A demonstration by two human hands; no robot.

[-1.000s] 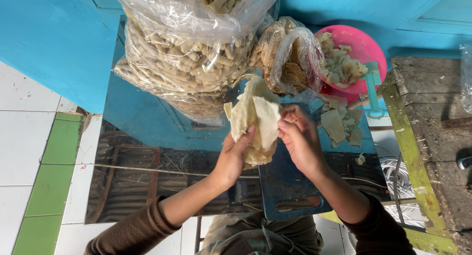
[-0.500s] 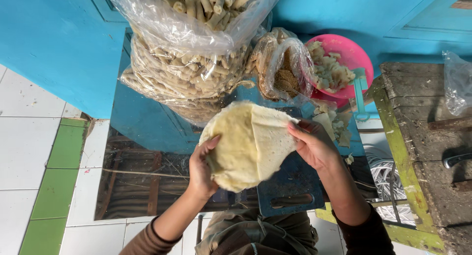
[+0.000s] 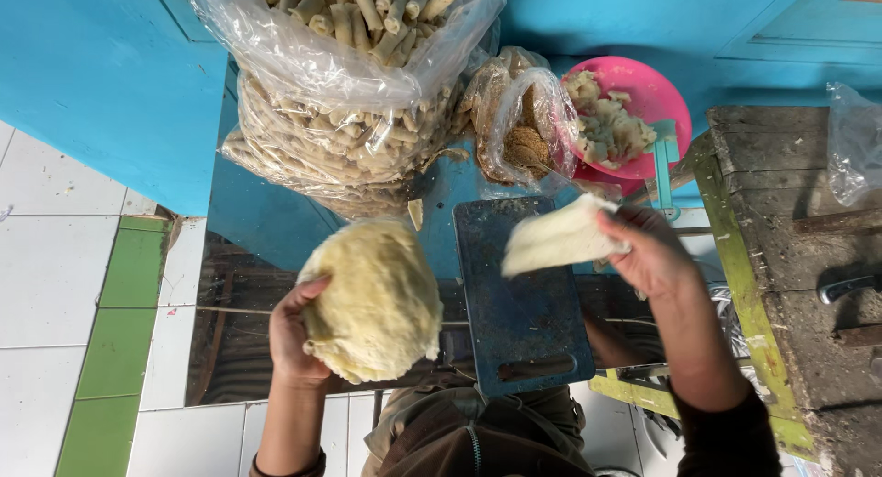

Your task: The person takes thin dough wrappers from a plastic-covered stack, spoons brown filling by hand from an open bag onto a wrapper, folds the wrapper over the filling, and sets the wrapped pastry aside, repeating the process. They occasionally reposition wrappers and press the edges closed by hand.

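Head view — two hands [image 3: 294, 335], two wrappers [image 3: 372, 298].

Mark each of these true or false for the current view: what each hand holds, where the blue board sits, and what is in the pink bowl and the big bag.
1. The left hand holds a round pale sheet. True.
2. The right hand is empty. False: it holds a folded white piece.
3. The blue board lies between the two hands. True.
4. The pink bowl is empty. False: it holds pale chunks.
5. The big clear bag holds rolled sticks. True.
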